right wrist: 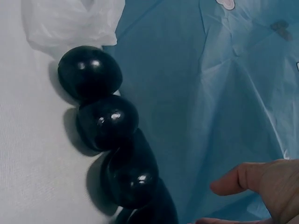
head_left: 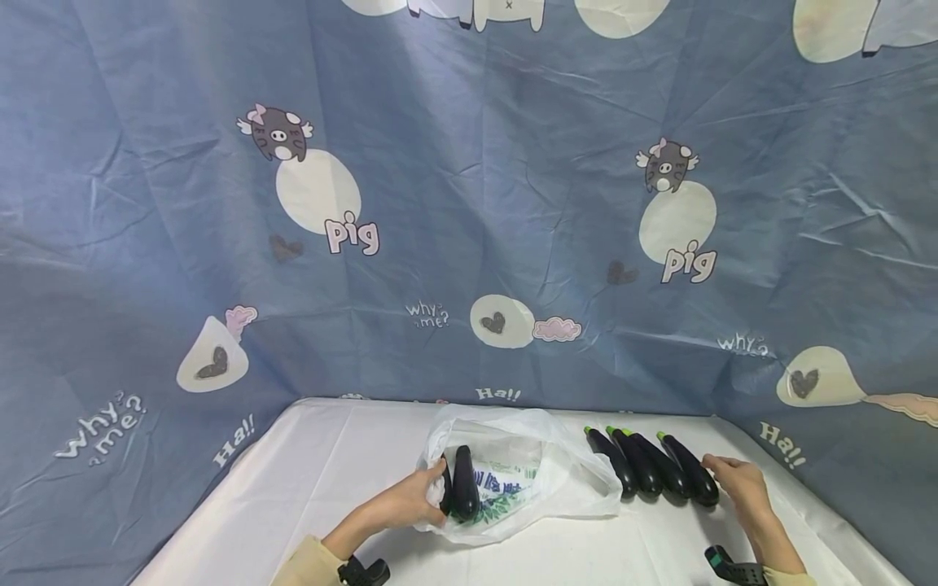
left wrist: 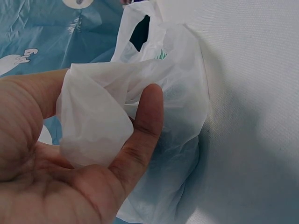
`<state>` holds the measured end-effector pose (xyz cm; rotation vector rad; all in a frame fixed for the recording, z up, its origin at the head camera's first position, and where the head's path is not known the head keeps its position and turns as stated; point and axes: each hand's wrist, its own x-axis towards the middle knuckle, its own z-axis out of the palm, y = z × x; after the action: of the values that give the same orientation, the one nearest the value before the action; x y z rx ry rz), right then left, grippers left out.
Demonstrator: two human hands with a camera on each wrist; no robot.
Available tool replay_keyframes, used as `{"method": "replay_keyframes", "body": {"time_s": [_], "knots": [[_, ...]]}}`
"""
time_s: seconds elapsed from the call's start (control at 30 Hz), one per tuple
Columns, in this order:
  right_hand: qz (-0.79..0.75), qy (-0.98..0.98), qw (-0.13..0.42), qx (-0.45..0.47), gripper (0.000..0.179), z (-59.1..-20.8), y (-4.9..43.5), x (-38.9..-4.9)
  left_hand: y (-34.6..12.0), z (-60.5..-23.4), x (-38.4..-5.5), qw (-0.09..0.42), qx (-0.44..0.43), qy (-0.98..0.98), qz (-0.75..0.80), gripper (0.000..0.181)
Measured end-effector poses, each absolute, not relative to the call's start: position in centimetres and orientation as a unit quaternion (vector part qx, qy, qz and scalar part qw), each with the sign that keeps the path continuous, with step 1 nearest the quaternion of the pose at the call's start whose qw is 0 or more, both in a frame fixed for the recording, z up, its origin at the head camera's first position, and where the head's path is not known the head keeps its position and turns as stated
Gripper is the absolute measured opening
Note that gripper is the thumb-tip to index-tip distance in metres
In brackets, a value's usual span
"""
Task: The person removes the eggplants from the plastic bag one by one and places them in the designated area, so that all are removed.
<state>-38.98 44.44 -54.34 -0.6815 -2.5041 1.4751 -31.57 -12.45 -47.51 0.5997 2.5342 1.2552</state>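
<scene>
A white plastic bag with blue and green print lies with its mouth spread toward me. Inside it are two dark eggplants, one partly hidden by my left hand. That hand holds the bag's left rim, and the thin film folds between thumb and fingers in the left wrist view. Several eggplants with green stem ends lie side by side right of the bag. Beside the rightmost one is my right hand, its thumb held apart in the right wrist view; whether it touches the eggplant is unclear.
A white cloth covers the table. Blue fabric printed with pigs hangs behind and along both sides. The bag's right part lies close against the nearest loose eggplant. Dark straps are on both wrists.
</scene>
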Motion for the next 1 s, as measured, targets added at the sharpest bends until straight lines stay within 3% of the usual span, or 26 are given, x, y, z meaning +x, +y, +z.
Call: {"method": "replay_keyframes", "body": {"time_s": [0.1, 0.37, 0.53, 0.8, 1.0], "knots": [[0.497, -0.833, 0.082, -0.227, 0.057, -51.4, 42.4, -37.1, -12.5, -47.5, -31.5, 0.124, 0.208, 0.869, 0.431, 0.096], [0.509, -0.834, 0.062, -0.205, 0.064, -45.6, 37.8, -33.3, -12.4, -47.4, -31.4, 0.121, 0.209, 0.869, 0.431, 0.097], [0.499, -0.836, 0.075, -0.215, 0.062, -46.2, 37.9, -34.7, -12.5, -47.3, -31.4, 0.122, 0.206, 0.870, 0.432, 0.096], [0.469, -0.857, 0.107, -0.185, 0.066, -54.3, 42.2, -41.5, -12.5, -47.4, -31.5, 0.124, 0.201, 0.873, 0.427, 0.097], [0.493, -0.854, 0.075, -0.148, 0.060, -48.3, 36.7, -36.8, -12.5, -47.4, -31.6, 0.122, 0.205, 0.874, 0.423, 0.097]]}}
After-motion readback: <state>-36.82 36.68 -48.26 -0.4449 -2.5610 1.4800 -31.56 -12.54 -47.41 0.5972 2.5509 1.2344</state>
